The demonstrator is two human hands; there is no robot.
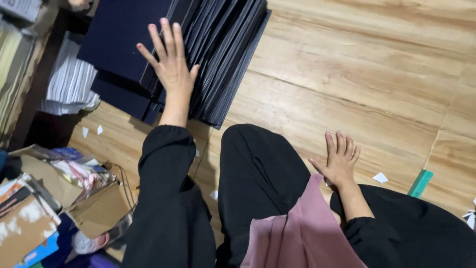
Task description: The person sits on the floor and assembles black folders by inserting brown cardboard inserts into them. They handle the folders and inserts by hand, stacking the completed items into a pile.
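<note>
My left hand (171,62) is stretched forward with its fingers spread, lying flat on a fanned stack of dark navy card sheets (223,54) on the wooden floor. My right hand (339,161) rests flat on the floor (357,74) beside my black-trousered knee (253,168), fingers apart, holding nothing. Both sleeves are black. A pink cloth (302,233) lies over my lap.
A pile of white paper (69,82) lies left of the dark sheets. Torn cardboard and mixed packaging (54,198) crowd the lower left. A green flat tool (420,183) lies at the right, with small white paper scraps (380,177) scattered on the floor.
</note>
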